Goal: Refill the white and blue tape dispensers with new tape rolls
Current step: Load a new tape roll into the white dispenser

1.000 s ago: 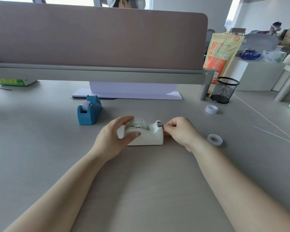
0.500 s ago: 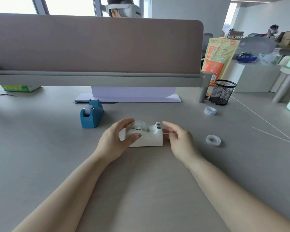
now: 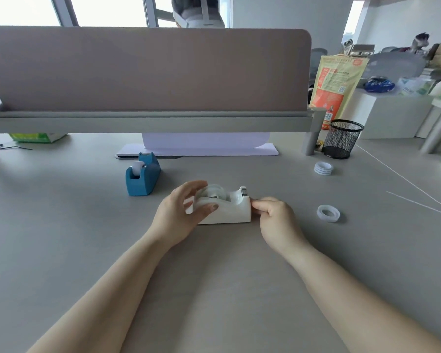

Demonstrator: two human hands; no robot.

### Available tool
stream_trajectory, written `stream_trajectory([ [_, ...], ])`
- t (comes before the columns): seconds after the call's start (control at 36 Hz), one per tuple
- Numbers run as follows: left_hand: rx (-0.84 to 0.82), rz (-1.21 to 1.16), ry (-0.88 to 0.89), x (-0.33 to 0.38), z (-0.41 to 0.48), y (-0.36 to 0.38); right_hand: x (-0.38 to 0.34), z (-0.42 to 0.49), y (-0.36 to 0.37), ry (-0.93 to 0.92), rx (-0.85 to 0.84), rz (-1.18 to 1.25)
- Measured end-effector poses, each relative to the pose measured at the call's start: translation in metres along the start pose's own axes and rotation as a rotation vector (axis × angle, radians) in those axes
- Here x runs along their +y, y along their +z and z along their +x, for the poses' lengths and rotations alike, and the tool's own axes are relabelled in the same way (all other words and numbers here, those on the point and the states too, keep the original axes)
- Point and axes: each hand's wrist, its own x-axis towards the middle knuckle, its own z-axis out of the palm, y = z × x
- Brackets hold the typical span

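1. Two hands are flanking the smooth white dispenser [image 3: 233,212], which is sitting mid-way across the matte grey desk [image 3: 214,289] with a clear roll [image 3: 215,192] seated inside.
2. Your left hand [image 3: 178,216] is curling around its rounded rear.
3. Your right hand [image 3: 276,216] is touching its blunt front end with bunched, curled fingertips; whether they are pinching anything cannot be told.

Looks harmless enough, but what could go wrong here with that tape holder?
The right hand rests its fingertips just below the cutter blade of the white plastic tape dispenser; a slip upward might nick them. The left hand grips only the rear, so pulling could tip it. The loose clear tape roll beside the right forearm may get knocked.
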Motion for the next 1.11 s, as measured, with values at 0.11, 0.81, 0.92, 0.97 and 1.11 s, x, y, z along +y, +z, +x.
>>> stream_trajectory([
  [0.11, -0.016, -0.033, -0.031, 0.001, 0.000, -0.002, -0.003, -0.002, 0.002, -0.001, 0.036, -0.083],
  [0.81, -0.088, 0.015, -0.129, 0.008, -0.031, -0.006, -0.027, -0.024, 0.011, -0.024, -0.228, 0.199],
  [0.92, -0.126, 0.042, -0.056, 0.005, -0.029, -0.005, -0.022, -0.022, 0.010, -0.055, -0.235, 0.178],
  [0.97, -0.132, 0.032, -0.052, 0.005, -0.027, -0.002, -0.019, -0.018, 0.009, -0.055, -0.204, 0.134],
  [1.11, -0.121, 0.041, -0.030, 0.006, -0.013, 0.011, -0.011, -0.001, 0.006, -0.056, -0.182, 0.064],
])
